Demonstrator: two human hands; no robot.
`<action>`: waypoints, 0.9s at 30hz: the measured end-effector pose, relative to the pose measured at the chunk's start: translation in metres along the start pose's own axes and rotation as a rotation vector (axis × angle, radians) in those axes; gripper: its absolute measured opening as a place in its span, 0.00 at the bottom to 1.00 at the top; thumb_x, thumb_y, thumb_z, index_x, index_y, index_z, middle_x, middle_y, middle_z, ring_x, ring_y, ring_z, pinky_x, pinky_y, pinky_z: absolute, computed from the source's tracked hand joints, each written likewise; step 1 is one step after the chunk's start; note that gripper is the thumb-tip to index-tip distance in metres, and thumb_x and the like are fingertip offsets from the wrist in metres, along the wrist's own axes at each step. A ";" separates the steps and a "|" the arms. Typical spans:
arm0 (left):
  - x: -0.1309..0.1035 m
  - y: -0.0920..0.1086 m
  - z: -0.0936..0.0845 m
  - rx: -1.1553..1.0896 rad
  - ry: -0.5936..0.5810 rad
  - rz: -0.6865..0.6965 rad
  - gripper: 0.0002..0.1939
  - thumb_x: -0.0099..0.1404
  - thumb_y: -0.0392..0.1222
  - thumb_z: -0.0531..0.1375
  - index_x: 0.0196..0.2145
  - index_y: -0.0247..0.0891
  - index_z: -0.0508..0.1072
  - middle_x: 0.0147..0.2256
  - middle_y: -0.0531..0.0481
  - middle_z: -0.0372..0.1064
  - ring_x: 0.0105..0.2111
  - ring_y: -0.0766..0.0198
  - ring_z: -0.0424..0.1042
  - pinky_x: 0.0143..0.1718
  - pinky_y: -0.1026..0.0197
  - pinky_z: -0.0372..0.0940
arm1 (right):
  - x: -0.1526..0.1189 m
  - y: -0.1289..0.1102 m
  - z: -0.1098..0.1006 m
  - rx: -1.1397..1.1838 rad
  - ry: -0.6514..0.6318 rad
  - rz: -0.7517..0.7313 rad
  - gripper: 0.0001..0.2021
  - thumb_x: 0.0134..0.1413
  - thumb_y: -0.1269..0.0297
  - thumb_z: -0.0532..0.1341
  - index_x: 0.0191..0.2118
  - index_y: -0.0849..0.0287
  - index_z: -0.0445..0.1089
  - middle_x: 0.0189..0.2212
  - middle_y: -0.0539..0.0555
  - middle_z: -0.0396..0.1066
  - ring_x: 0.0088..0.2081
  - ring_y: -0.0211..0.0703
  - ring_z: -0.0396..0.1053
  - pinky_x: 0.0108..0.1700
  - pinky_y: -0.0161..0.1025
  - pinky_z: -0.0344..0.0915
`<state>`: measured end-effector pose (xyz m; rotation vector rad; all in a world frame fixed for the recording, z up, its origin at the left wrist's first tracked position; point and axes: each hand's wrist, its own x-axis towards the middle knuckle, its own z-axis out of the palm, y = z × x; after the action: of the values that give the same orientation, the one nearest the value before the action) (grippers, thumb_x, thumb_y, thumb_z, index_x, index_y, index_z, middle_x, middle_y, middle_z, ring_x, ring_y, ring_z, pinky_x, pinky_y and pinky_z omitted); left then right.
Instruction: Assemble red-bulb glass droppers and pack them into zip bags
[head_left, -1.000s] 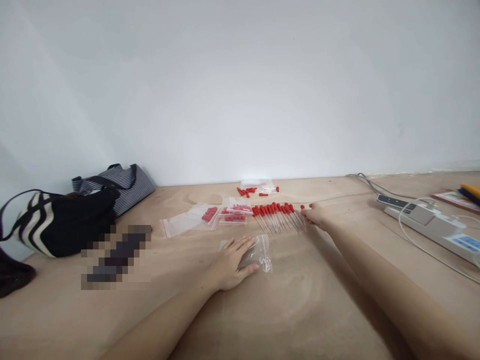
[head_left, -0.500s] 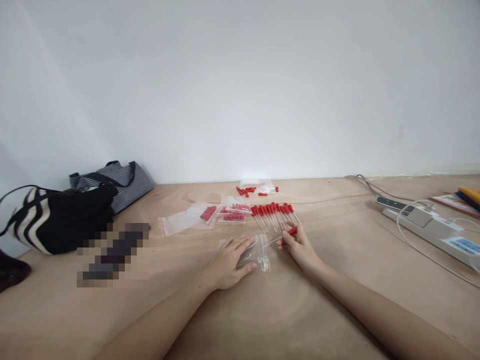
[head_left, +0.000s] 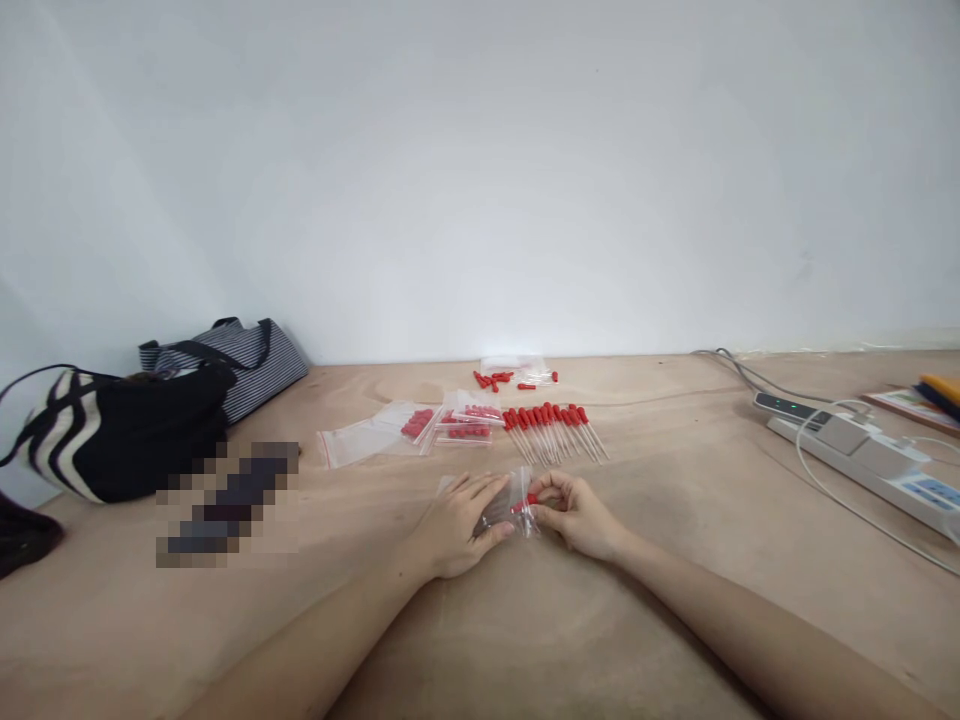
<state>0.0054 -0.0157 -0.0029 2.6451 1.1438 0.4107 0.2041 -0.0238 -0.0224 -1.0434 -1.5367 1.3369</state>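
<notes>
My left hand (head_left: 465,525) lies flat with its fingers stretched out, pressing a clear zip bag (head_left: 523,515) to the table. In my right hand (head_left: 581,515), thumb and fingers pinch the red bulb of a dropper (head_left: 532,499) at the bag's right-hand end. The dropper's glass tube points left into the bag and is hard to make out. Just beyond my hands, several loose droppers (head_left: 551,430) with red bulbs and thin clear tubes lie in a row, bulbs toward the wall.
Filled zip bags (head_left: 465,432) of red bulbs lie behind my left hand, with flat clear bags (head_left: 360,442) beside them. Loose red bulbs (head_left: 491,380) are near the wall. Fabric bags (head_left: 150,435) stand at left; a power strip (head_left: 877,470) with cables lies right.
My right hand has moved left and slightly toward me, carrying the dropper so its tube goes into the bag. My left hand stays flat on the bag.
</notes>
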 end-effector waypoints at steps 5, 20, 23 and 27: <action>0.002 0.000 0.000 0.024 0.006 -0.008 0.29 0.61 0.55 0.49 0.56 0.37 0.54 0.55 0.43 0.55 0.55 0.54 0.53 0.56 0.48 0.49 | 0.007 0.001 0.002 -0.113 -0.114 0.029 0.11 0.43 0.58 0.61 0.29 0.61 0.70 0.18 0.46 0.65 0.16 0.29 0.57 0.15 0.27 0.52; -0.025 -0.014 -0.028 -0.069 -0.134 -0.024 0.28 0.59 0.54 0.54 0.54 0.40 0.58 0.56 0.45 0.54 0.56 0.55 0.51 0.57 0.47 0.45 | 0.009 -0.003 -0.031 -0.336 -0.106 0.029 0.12 0.46 0.61 0.57 0.35 0.60 0.72 0.22 0.50 0.69 0.23 0.35 0.63 0.25 0.32 0.60; -0.022 -0.014 -0.026 -0.070 -0.143 -0.011 0.28 0.58 0.54 0.54 0.54 0.41 0.59 0.56 0.45 0.53 0.56 0.55 0.52 0.57 0.47 0.45 | 0.030 -0.003 -0.062 -0.504 0.338 0.136 0.08 0.43 0.64 0.58 0.30 0.61 0.70 0.28 0.51 0.71 0.28 0.36 0.66 0.30 0.31 0.62; -0.018 -0.015 -0.022 -0.091 -0.155 0.003 0.28 0.58 0.54 0.55 0.53 0.41 0.60 0.56 0.45 0.53 0.56 0.54 0.52 0.57 0.46 0.45 | 0.064 -0.004 -0.104 -0.625 0.567 0.280 0.15 0.42 0.64 0.58 0.38 0.67 0.67 0.34 0.60 0.70 0.33 0.43 0.67 0.30 0.34 0.61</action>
<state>-0.0241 -0.0162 0.0103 2.5503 1.0488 0.2467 0.2821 0.0688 -0.0049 -1.8921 -1.4104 0.6169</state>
